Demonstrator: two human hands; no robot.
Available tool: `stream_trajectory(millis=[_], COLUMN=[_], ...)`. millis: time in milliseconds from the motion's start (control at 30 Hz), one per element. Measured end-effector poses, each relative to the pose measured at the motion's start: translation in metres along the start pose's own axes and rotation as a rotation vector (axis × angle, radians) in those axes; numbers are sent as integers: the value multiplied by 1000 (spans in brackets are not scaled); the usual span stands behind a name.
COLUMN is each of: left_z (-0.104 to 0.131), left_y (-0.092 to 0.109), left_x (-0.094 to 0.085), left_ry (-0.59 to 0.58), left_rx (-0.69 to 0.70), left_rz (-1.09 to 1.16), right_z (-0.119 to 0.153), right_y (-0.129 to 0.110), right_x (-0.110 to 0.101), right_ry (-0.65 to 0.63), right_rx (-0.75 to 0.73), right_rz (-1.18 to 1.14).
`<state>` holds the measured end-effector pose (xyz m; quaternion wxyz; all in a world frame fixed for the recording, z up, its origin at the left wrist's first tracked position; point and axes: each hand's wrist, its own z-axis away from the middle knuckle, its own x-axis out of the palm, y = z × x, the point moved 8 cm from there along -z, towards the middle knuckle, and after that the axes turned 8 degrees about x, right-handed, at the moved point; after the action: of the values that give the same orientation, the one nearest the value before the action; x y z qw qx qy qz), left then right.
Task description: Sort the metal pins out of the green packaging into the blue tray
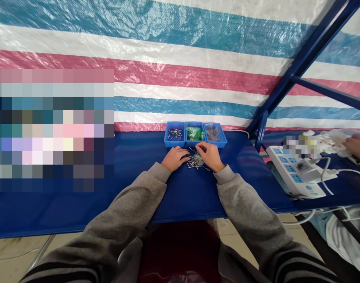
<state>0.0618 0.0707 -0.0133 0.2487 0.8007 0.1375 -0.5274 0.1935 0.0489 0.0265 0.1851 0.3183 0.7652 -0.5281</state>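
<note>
A loose pile of thin metal pins and small clear pieces [197, 162] lies on the blue tabletop between my hands. My left hand [174, 158] rests at the pile's left edge, fingers stretched forward and thumb apart from them. Over the right side of the pile, my right hand [211, 154] has its thumb and fingertips drawn together; whatever is between them is too small to make out. Just beyond stand three joined blue bins: a left bin [166, 141] with similar metal pins, a middle bin [194, 142] with green pieces, and a right bin [224, 142] with greyish clear pieces.
Right of the blue table [180, 196] sits a white power strip [289, 169] with plugs and white cables. A blue metal frame [277, 96] rises there. Another person's hand [357, 144] is near white bags at far right. Striped sheeting [197, 74] hangs behind; the left is pixelated.
</note>
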Motion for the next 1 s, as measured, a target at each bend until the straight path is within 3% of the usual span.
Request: stream_trajectory(millis=[433,1000], left_z=[1,3], left_y=[1,3], left_x=[-5,-16], left_ry=[91,210], left_rx=[-14,21], left_rz=[36,-149], right_z=[0,1], right_y=[-1,1], right_x=[2,5], right_ry=[-18,-26], right_rx=[-19,-12], right_rz=[10,8])
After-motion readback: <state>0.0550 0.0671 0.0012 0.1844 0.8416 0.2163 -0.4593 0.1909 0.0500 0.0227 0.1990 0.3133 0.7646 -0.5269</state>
